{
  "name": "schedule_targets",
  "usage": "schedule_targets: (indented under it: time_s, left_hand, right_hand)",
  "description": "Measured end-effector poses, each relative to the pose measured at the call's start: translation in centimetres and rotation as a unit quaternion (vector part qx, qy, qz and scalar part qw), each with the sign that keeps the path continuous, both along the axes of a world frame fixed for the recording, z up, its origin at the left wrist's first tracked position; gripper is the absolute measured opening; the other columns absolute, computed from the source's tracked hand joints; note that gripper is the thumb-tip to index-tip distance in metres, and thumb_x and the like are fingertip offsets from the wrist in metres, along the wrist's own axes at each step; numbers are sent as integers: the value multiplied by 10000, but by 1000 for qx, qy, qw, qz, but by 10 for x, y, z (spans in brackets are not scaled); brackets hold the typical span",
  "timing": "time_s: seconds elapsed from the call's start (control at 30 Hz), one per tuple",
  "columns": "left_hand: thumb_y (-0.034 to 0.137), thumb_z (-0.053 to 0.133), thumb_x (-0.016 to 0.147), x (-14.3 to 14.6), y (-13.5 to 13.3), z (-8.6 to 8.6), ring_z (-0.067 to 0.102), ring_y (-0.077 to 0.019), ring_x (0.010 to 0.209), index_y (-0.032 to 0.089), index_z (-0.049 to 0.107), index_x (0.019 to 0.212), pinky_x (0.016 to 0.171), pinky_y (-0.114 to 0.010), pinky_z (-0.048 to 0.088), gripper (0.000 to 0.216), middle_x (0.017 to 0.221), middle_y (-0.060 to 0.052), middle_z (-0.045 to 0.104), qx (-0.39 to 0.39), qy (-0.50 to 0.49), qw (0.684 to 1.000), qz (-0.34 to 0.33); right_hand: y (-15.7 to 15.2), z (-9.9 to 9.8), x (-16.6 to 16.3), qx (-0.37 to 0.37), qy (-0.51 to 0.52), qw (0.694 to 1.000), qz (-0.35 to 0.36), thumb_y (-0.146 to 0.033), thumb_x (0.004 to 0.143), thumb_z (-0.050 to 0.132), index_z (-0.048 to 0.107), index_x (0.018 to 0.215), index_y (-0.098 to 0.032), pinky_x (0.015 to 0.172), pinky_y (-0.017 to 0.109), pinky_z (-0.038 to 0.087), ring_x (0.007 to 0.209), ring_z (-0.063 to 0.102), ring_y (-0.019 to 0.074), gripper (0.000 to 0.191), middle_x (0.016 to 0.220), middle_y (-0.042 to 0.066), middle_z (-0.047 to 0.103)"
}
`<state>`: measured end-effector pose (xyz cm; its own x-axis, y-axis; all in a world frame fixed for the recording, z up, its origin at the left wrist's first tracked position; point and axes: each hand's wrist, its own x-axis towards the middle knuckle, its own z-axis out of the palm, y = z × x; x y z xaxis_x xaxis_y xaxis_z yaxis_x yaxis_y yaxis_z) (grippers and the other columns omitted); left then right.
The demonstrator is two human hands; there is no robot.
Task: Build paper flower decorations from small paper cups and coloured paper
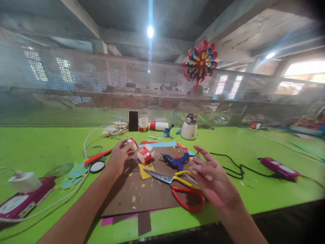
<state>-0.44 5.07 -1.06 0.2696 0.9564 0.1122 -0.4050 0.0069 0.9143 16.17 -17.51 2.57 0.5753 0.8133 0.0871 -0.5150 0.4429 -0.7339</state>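
Note:
My left hand (119,156) is closed on a small red-and-white paper ring (132,143) above a brown card sheet (142,195). A second red-and-white paper roll (145,153) lies just right of it. My right hand (212,176) hovers with fingers spread and holds nothing, right over the handles of the red and yellow scissors (177,184). A blue glue gun (177,161) rests between the two hands, its black cord (236,167) trailing right.
The green table (38,149) carries a purple power strip (278,167) at right, another with a white plug (21,196) at left, paper discs (76,171), a white pot (189,128), jars and a dark box (133,121) at the back. A paper pinwheel (200,62) hangs on the mesh.

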Motion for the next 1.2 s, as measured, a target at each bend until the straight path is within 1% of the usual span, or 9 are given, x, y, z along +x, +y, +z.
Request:
schedule_targets:
  time_s: [0.23,0.47,0.67,0.8,0.9,1.0,1.1,1.13,1.2]
  left_hand:
    - [295,779,573,1,1,-1,655,-161,642,189,584,887,598,-264,511,384,750,-9,641,-2,1,1000,-10]
    - [306,785,582,2,2,-4,670,-171,690,183,591,885,615,-272,517,380,813,-21,644,3,4,1000,-6]
    - [332,791,588,2,3,-6,661,-171,699,182,586,894,615,-274,514,398,821,-23,634,1,16,1000,-19]
    - [346,795,582,2,1,-6,641,-158,673,184,586,881,592,-268,498,399,812,-30,642,-3,25,1000,-18]
    - [361,793,583,1,0,-6,637,-169,647,181,574,893,562,-276,487,420,787,-33,651,-5,30,999,-20]
    - [363,786,598,1,1,-8,635,-161,646,168,575,889,584,-276,493,409,771,-25,653,2,26,999,-23]
    - [356,781,612,1,2,-9,636,-158,659,159,583,905,614,-283,498,405,774,-21,656,9,21,999,-23]
    - [355,781,613,2,2,-9,637,-160,669,157,587,913,622,-286,499,409,782,-23,657,11,19,1000,-22]
    - [357,784,609,2,3,-9,635,-161,687,155,595,920,640,-290,501,416,806,-29,659,17,14,1000,-17]
  right_hand:
    - [-7,3,25,4,-109,993,-33,-29,532,767,671,1059,-223,512,176,433,592,424,75,570,702,-45,455]
    - [-5,17,24,-27,-197,974,-107,-89,520,816,689,1056,-268,427,181,329,569,389,82,579,668,-59,394]
    - [-3,20,23,-28,-258,955,-145,-132,595,794,711,1006,-251,427,185,275,537,319,61,437,648,-71,347]
    - [7,23,25,-31,-300,945,-126,-113,566,778,716,1005,-258,468,213,342,587,403,87,466,669,-59,412]
    - [24,23,37,-29,-337,936,-96,-104,560,752,696,1044,-260,527,234,408,636,460,95,511,781,-32,509]
    - [46,22,56,-50,-414,904,-92,-126,572,699,662,1077,-234,637,273,468,729,538,118,518,977,23,583]
    - [72,18,72,-109,-526,837,-103,-237,661,624,646,1101,-195,743,324,484,934,583,202,443,1029,76,632]
    - [82,16,75,-126,-543,825,-97,-258,680,618,669,1057,-178,755,332,480,940,587,214,389,1012,85,650]
    - [102,11,75,-161,-578,797,-68,-304,716,618,720,868,-150,729,327,462,829,599,208,240,866,73,680]
